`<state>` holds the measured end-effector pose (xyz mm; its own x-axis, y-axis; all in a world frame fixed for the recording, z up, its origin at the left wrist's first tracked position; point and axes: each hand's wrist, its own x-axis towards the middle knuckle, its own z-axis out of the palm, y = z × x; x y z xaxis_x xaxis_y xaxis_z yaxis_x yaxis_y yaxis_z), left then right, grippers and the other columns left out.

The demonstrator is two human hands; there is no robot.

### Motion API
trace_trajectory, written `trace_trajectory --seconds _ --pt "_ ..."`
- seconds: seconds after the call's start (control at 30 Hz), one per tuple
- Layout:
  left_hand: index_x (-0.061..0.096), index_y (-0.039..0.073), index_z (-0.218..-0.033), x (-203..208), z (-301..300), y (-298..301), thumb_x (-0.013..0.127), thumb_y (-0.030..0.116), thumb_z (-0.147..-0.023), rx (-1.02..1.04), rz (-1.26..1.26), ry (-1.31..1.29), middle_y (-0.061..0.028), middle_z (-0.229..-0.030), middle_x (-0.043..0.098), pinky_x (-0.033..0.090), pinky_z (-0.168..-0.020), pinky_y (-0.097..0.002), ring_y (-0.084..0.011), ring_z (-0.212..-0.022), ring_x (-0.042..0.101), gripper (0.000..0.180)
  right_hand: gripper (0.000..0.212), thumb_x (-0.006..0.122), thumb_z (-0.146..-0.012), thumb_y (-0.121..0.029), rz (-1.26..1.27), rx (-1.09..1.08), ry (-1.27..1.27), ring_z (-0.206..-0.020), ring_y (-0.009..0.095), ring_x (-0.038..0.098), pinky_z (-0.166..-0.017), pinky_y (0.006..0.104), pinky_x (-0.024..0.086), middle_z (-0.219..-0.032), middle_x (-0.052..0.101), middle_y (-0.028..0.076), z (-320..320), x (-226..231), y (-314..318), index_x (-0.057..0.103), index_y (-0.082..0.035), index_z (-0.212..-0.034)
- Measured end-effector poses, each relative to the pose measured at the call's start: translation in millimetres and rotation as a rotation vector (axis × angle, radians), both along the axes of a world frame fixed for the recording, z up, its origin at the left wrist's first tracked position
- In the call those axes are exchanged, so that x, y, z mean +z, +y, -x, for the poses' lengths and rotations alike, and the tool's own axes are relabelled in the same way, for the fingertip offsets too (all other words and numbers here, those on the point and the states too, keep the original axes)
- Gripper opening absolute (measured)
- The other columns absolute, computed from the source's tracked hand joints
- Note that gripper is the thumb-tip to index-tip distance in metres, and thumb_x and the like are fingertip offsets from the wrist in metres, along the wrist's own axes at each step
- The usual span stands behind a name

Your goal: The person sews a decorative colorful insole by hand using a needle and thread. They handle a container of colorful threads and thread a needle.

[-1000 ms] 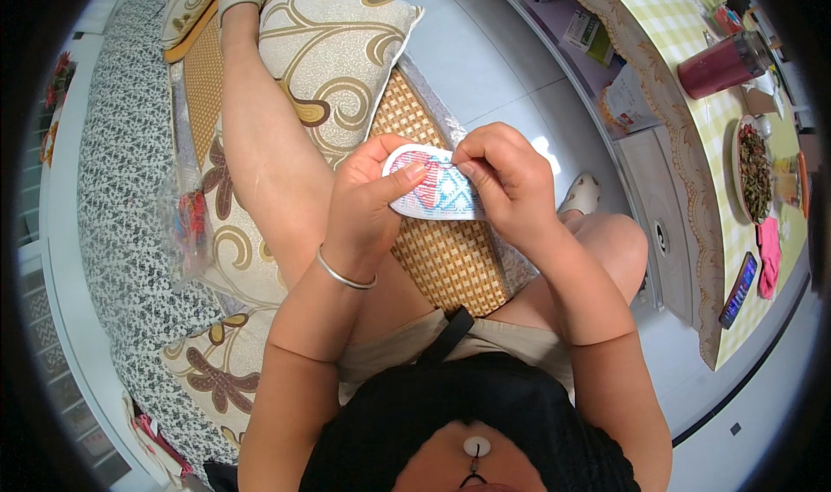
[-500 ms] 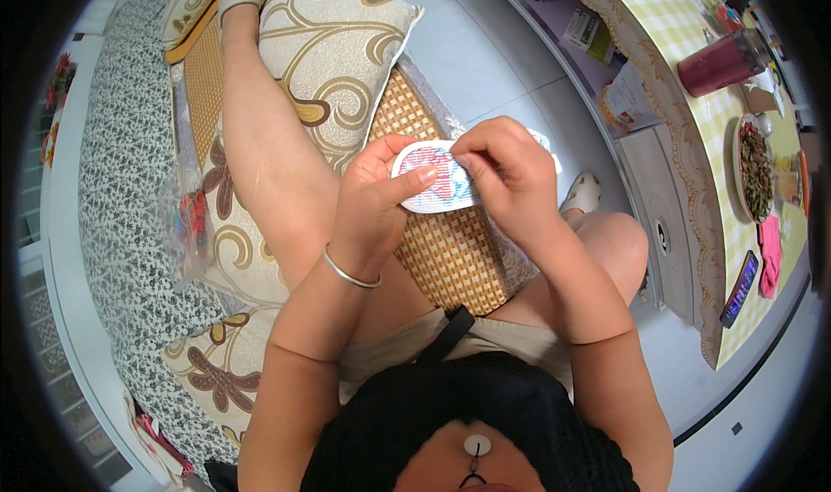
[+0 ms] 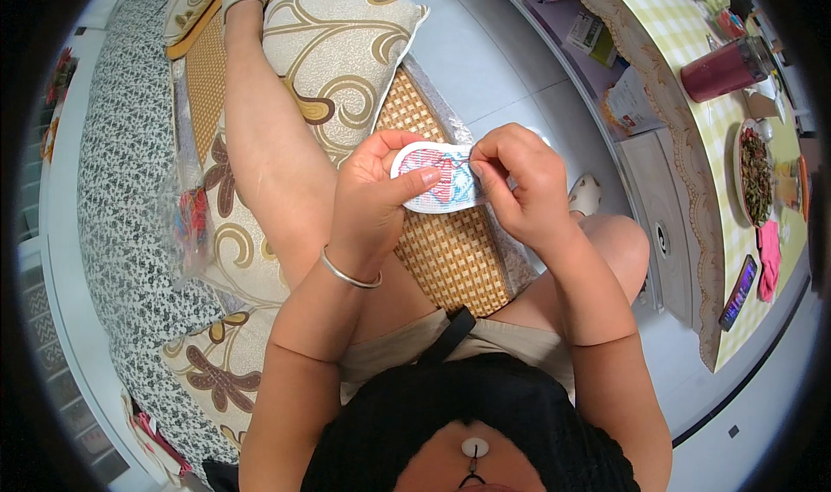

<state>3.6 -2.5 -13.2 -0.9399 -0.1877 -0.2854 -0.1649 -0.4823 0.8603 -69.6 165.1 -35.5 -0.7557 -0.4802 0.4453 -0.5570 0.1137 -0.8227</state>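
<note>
A white insole [image 3: 443, 193] with red and blue stitched patterning lies level above my lap, its rounded end to the left. My left hand [image 3: 377, 176] is closed on that end, thumb across the red part and fingers underneath. At the insole's right edge, my right hand [image 3: 515, 180] is closed in a pinch, thumb against forefinger. Whatever sits between those fingertips is too small to make out. The right end of the insole is partly hidden behind this hand.
On the couch at left, a clear plastic bag [image 3: 192, 219] contains red and blue thread. A patterned cushion [image 3: 346, 38] lies beyond my hands. At right, a checked-cloth table [image 3: 684, 137] bears a dark red bottle [image 3: 723, 70], a food plate [image 3: 742, 176], a pink cloth [image 3: 769, 263] and a phone [image 3: 738, 293].
My right hand has shifted slightly right, its pinch now nearer the insole's right edge, uncovering more blue stitching. My left hand keeps its hold almost in place.
</note>
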Motion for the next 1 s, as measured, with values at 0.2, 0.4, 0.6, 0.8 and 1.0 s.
trace_trajectory --seconds 0.2,0.4,0.6,0.8,1.0 --pt "0.047 -0.004 -0.104 0 -1 8 0.062 -0.008 -0.076 0.025 0.088 -0.001 -0.0136 -0.092 0.062 0.053 -0.075 -0.0277 -0.0167 -0.086 0.062 0.032 0.009 0.062 -0.073 0.001 0.014 -0.054 0.036 -0.063 0.029 0.054 -0.057 0.0352 0.044 -0.07 0.053 0.011 -7 -5 -7 0.055 -0.003 -0.078" --pt "0.058 -0.004 -0.102 -10 -2 27 0.064 -0.001 -0.079 0.129 0.029 -0.009 -0.0082 -0.094 0.064 0.05 -0.073 -0.0245 -0.0125 -0.085 0.06 0.024 0.006 0.064 -0.075 0.0 0.103 -0.119 -0.115 -0.057 0.021 0.054 -0.051 0.0299 0.043 -0.07 0.054 0.009 -11 -9 -8 0.058 -0.002 -0.078" --pt "0.063 -0.004 -0.096 -8 -1 22 0.061 0.002 -0.083 0.147 0.281 0.089 -0.0059 -0.09 0.065 0.049 -0.072 -0.0237 -0.0101 -0.08 0.06 0.015 0.006 0.065 -0.075 0.0 0.143 -0.131 -0.218 -0.053 0.016 0.052 -0.048 0.0267 0.042 -0.068 0.054 0.007 -12 -9 -10 0.059 -0.002 -0.078" --pt "0.064 -0.003 -0.093 -6 -2 26 0.063 0.005 -0.084 0.153 0.262 0.089 -0.0045 -0.086 0.065 0.048 -0.068 -0.0219 -0.0084 -0.076 0.059 0.013 0.009 0.063 -0.073 0.005 0.079 -0.114 0.011 -0.053 0.012 0.051 -0.048 0.0234 0.04 -0.067 0.053 0.006 -8 -14 -9 0.056 0.0 -0.077" --pt "0.065 -0.002 -0.092 -12 -1 22 0.064 0.007 -0.083 0.036 0.337 0.027 -0.0024 -0.082 0.065 0.047 -0.062 -0.02 -0.0065 -0.07 0.058 0.013 0.012 0.063 -0.072 0.004 0.111 -0.161 0.205 -0.052 0.02 0.05 -0.046 0.0291 0.039 -0.068 0.052 0.009 -5 -16 -12 0.056 -0.001 -0.079"
